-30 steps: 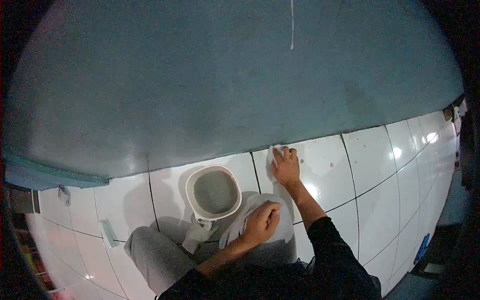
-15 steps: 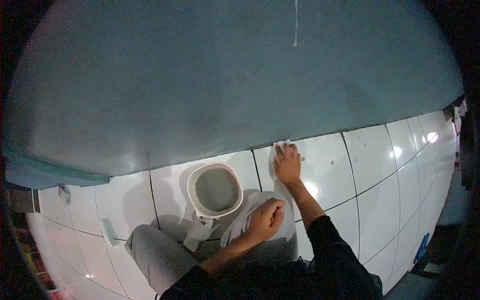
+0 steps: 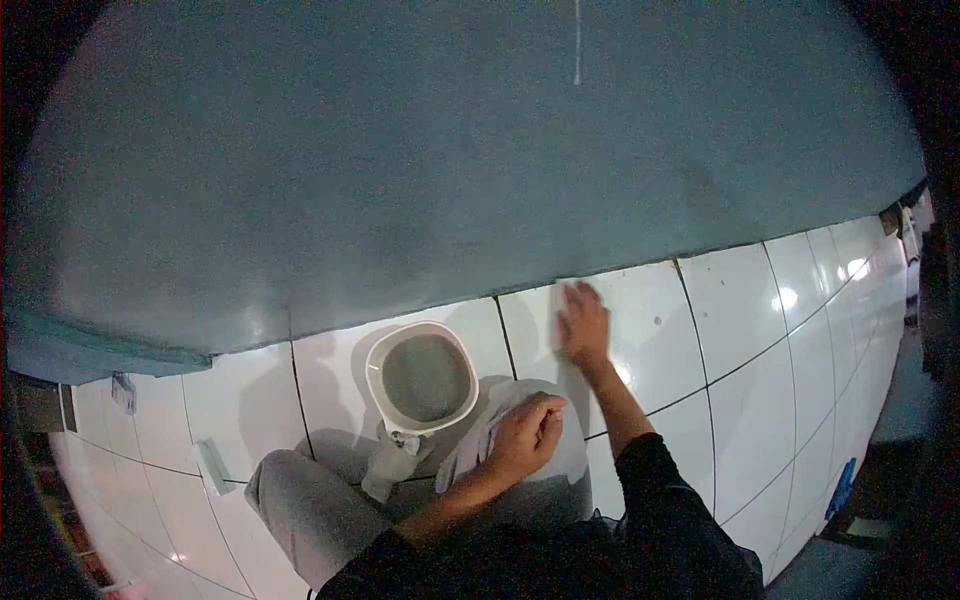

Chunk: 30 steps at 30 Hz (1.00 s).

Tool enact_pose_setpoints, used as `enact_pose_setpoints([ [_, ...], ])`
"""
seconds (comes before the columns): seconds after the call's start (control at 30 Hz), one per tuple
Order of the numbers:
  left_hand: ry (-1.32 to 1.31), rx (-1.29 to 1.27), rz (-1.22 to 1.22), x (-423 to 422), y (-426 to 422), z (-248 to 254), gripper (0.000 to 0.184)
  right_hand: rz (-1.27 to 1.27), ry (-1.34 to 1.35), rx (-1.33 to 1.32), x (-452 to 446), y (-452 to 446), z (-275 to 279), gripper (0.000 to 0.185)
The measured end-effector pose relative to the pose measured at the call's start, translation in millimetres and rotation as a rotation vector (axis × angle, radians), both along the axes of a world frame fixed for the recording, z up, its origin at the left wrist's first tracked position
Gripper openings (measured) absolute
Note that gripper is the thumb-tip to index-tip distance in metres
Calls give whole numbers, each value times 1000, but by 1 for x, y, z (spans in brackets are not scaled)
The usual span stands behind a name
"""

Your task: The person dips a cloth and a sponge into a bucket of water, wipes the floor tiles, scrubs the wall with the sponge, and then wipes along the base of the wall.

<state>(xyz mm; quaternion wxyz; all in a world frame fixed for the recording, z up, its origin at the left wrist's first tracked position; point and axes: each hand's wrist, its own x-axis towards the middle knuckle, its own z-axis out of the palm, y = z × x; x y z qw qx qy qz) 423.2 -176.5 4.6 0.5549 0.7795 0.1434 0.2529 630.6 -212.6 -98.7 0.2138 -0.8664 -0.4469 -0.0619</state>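
My right hand [image 3: 583, 325], slightly blurred, presses down on the white floor tiles [image 3: 660, 370] close to the foot of the wall. Under its fingers, a small piece of white cloth [image 3: 568, 284] shows at the wall edge; most of it is hidden. My left hand [image 3: 530, 437] rests on my knee with its fingers curled in, and nothing shows in them. A white square tub [image 3: 374, 372] of cloudy grey water stands left of my knee. My grey-socked or grey-covered foot [image 3: 388, 470] is just below the tub.
A blue-grey wall [image 3: 450, 170] rises along the tiles. A pale flat strip [image 3: 211, 467] lies on the floor at left, and a small packet-like thing [image 3: 124, 392] leans near the wall. Small brown spots [image 3: 657, 321] mark the tiles right of my hand. A blue item [image 3: 842, 488] lies far right.
My right hand has shifted slightly over the tile, with its fingers now angled more to the left. The view has moved a little; my left hand stays on the knee.
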Motion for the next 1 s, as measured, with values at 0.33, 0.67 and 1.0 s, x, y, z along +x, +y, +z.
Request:
enact_pose_setpoints([
  [0.33, 64, -91, -14, -5, 5, -5, 12, 50, -123, -207, -9, 17, -3, 44],
  [0.67, 51, -101, -18, -6, 3, -10, 15, 326, -65, -26, -38, 53, 4, 36],
  [1.0, 81, -41, 0, -2, 12, 2, 18, 60, 4, 1, -1, -35, 36, 54],
])
